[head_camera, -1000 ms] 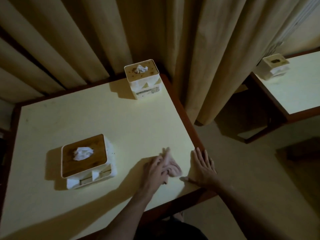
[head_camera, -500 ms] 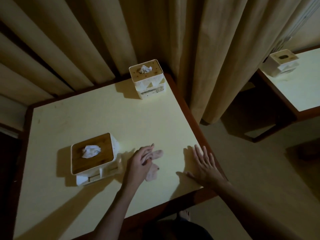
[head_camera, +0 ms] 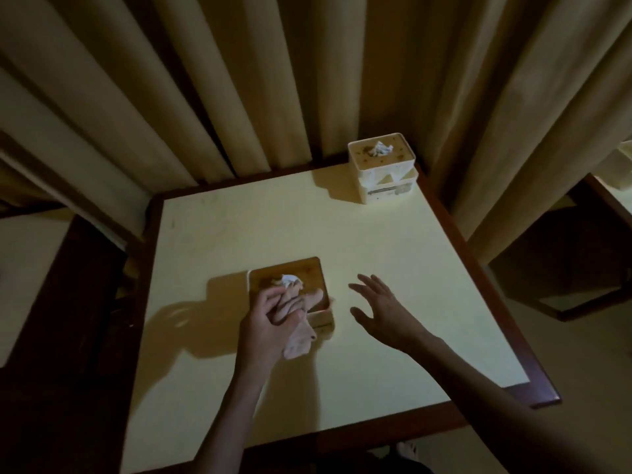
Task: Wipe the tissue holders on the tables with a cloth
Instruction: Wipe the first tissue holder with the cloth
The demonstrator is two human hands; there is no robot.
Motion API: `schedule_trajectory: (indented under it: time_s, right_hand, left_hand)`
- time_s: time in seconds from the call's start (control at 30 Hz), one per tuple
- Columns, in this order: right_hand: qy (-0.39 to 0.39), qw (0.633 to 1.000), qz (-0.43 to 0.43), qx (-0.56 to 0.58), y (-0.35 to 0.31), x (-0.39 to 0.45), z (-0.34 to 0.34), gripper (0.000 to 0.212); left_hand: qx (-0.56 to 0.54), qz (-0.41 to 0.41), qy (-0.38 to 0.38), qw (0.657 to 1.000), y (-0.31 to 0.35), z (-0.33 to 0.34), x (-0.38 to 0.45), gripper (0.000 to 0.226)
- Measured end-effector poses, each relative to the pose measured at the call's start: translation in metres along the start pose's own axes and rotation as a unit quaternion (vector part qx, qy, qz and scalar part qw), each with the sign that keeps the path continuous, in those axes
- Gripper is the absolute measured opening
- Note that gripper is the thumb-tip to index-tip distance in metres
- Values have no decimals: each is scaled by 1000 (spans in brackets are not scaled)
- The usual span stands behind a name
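Left hand gripped a pink cloth, pressed onto the wooden lid of the near tissue holder at the middle of the pale yellow surface. Right hand hovered just beside that holder, fingers spread, holding nothing. Second tissue holder stood at the far corner, by the curtain.

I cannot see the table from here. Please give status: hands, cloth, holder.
Left hand grips cloth on near tissue holder lid. Right hand open, beside holder, holds nothing. Far tissue holder untouched. Nothing in the way.
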State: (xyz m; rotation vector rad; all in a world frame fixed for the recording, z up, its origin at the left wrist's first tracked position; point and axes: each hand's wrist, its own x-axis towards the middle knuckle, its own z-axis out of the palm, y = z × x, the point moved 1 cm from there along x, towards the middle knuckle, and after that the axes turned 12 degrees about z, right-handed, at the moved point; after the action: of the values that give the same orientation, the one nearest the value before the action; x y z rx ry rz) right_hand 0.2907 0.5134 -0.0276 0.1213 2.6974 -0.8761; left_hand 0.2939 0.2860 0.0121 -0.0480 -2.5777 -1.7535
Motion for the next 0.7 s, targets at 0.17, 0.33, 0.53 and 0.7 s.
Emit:
schedule_trajectory:
  time_s: [0.17, 0.33, 0.53, 0.7]
  right_hand:
    - [74, 990, -118, 23, -74, 20, 17, 25]
    - [48, 984, -168, -45, -116, 35, 37, 33]
    - [9, 981, -115, -157, -129, 37, 49, 37]
    - [-19, 971, -100, -215, -126, 37, 61, 46]
  left_hand:
    - [45, 26, 12, 999, -14, -59, 6, 34]
    - [53, 23, 44, 997, -31, -95, 15, 33]
    - [37, 5, 72, 997, -49, -108, 24, 42]
    - [53, 12, 73, 996, -57, -106, 31, 44]
